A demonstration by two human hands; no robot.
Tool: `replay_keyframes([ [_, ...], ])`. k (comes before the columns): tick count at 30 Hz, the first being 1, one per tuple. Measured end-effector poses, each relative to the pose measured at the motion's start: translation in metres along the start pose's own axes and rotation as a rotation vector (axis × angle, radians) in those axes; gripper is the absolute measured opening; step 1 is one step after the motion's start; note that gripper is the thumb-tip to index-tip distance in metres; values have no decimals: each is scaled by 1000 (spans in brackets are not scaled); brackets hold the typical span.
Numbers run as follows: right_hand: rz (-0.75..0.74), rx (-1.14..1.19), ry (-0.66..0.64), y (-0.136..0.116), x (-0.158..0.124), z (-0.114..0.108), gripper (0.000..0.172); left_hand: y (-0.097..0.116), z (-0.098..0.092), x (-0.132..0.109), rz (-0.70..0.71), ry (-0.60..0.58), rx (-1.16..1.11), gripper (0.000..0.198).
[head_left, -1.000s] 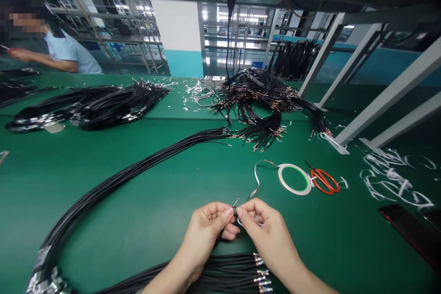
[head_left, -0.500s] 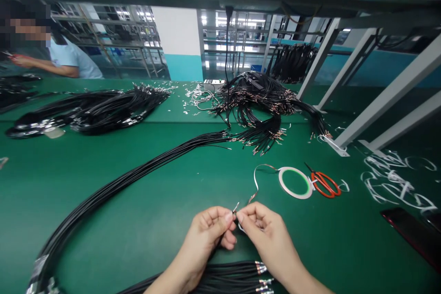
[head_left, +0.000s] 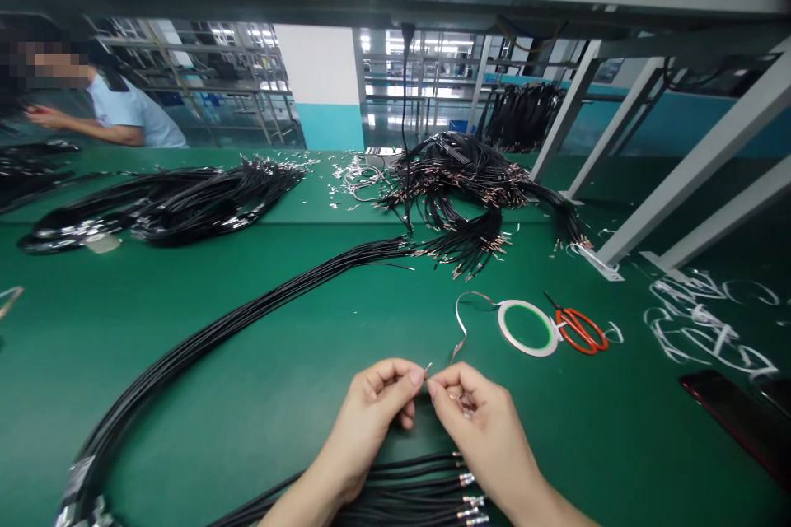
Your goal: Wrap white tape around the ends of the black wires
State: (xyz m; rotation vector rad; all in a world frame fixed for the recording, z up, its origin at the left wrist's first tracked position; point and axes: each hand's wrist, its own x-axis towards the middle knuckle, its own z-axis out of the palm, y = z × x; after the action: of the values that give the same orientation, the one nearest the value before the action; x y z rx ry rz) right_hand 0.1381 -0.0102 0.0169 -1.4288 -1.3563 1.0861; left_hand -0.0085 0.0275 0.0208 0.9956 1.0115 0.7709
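Observation:
My left hand [head_left: 376, 403] and my right hand [head_left: 475, 420] meet at the near middle of the green table [head_left: 297, 346], fingertips pinched together on the metal-tipped end of a thin black wire [head_left: 428, 368]. A strip of white tape runs from my right fingers up to the tape roll [head_left: 528, 328]. Under my wrists lies a bundle of black wires with metal terminals [head_left: 432, 490].
Red-handled scissors [head_left: 581, 329] lie right of the roll. A long black wire bundle [head_left: 235, 321] arcs across the table toward a tangled pile [head_left: 463, 181]. More bundles [head_left: 173, 198] lie far left, near another person [head_left: 92, 103]. White tape scraps [head_left: 704, 329] and a dark phone [head_left: 735, 420] sit at right.
My hands keep pinching the wire end at about the same place; the fingers shifted slightly. The view tilted a little.

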Motion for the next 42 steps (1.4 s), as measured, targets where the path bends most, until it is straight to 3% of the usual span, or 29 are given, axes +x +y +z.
replay_keyframes([
  [4,-25,-5,-14,-2,-2,1,27,-2,3,-1,43,20,97,32],
  [10,-55,-27,-4,-2,-3,1,25,-9,9,0,98,163,95,33],
  [17,14,-2,17,1,-2,1,28,-11,-1,2,47,73,-7,36],
  [28,-18,-4,40,13,4,9,32,-20,0,4,46,177,12,38],
  [42,-22,130,-29,9,5,4,29,-12,-3,0,11,31,54,40],
])
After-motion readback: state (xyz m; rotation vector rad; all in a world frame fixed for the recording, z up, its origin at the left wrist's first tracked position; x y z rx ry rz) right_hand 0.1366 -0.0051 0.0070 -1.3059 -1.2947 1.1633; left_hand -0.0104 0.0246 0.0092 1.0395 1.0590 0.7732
